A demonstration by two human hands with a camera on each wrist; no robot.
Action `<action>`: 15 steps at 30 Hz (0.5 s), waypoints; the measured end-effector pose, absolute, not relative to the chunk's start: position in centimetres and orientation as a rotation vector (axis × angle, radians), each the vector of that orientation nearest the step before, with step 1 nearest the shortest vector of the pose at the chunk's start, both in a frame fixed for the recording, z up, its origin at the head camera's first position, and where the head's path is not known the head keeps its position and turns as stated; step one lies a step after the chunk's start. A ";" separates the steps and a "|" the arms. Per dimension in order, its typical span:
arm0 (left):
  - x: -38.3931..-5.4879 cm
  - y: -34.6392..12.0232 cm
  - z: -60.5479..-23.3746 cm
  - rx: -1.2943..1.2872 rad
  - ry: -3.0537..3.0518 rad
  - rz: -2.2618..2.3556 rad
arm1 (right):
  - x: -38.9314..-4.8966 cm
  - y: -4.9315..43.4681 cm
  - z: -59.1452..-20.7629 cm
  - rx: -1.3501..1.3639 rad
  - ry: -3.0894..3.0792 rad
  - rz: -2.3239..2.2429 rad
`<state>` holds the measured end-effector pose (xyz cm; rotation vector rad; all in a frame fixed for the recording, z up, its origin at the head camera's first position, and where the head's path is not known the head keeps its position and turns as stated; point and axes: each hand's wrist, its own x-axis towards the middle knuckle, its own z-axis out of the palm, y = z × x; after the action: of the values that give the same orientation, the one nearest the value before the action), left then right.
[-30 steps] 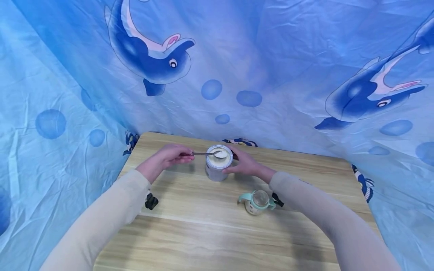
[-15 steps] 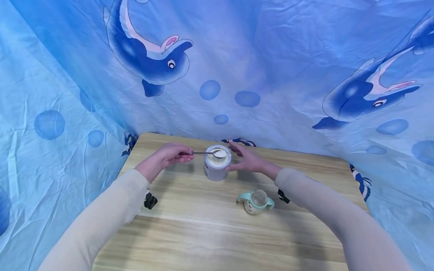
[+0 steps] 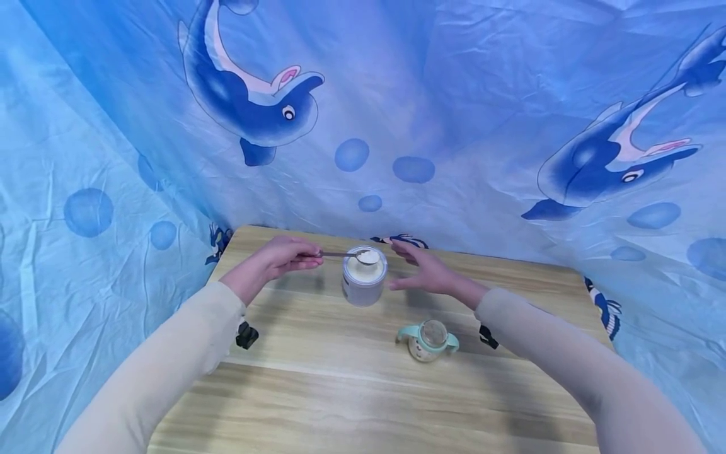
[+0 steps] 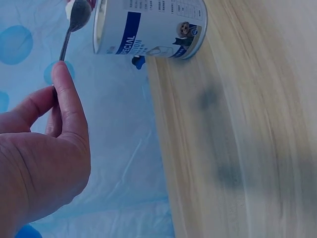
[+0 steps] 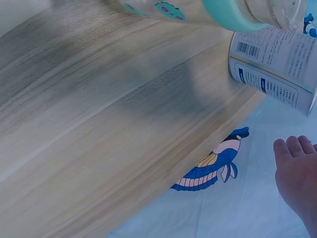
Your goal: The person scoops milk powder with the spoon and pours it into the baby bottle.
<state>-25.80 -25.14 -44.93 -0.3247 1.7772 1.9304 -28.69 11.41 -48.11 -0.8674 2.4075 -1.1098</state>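
Observation:
My left hand (image 3: 287, 255) pinches the handle of a metal spoon (image 4: 80, 15) between thumb and fingers. The spoon's bowl, heaped with white powder (image 3: 368, 256), is over the mouth of a tin can (image 3: 363, 292). Pale powder fills the can near its rim, and its printed label shows in the left wrist view. To the right of the can, my right hand (image 3: 426, 270) is apart from it, thumb and fingers spread around nothing. A baby bottle (image 3: 429, 341) with mint-green handles stands nearer me, with its top uncapped.
The can and bottle stand on a wooden table (image 3: 317, 391). A blue curtain (image 3: 465, 208) printed with dolphins hangs along the table's back and sides. Black wrist straps (image 3: 246, 335) show below the sleeves.
My right hand has let go of the can and moved off to the right with its fingers spread. The left hand holds the loaded spoon over the can throughout.

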 end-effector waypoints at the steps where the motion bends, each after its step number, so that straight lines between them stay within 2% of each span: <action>1: -25.8 -25.1 -44.7 -0.316 1.780 1.929 | -28.6 11.7 -48.0 -0.859 2.409 -1.120; 15: -25.6 -23.2 -42.2 -0.175 1.807 1.897 | -25.5 15.4 -46.4 -0.841 2.409 -1.223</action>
<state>-25.58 -23.16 -42.19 -0.1751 1.8075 1.8967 -25.49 15.39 -46.40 -0.8409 2.4095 -1.2227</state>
